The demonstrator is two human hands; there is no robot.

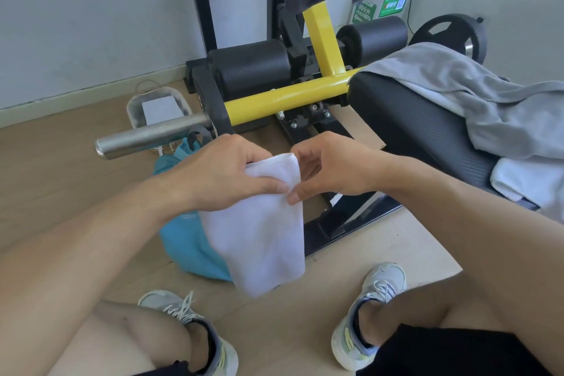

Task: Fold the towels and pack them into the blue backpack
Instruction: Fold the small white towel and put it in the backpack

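A folded white towel (262, 235) hangs in front of me, above the floor. My left hand (219, 174) grips its top edge from the left, thumb across the cloth. My right hand (329, 171) pinches the towel's right edge with thumb and fingertips. Behind and below the towel, the blue backpack (186, 241) stands on the wooden floor, partly hidden by my left arm and the towel. A grey towel (476, 94) lies draped over the black bench pad (412, 119) at the right, with a white towel (528, 183) beneath it.
A yellow and black gym machine (283, 94) with a steel bar (149, 134) stands just beyond my hands. A small basket (158, 107) sits on the floor by the wall. My feet in grey sneakers (369, 314) are planted below the towel.
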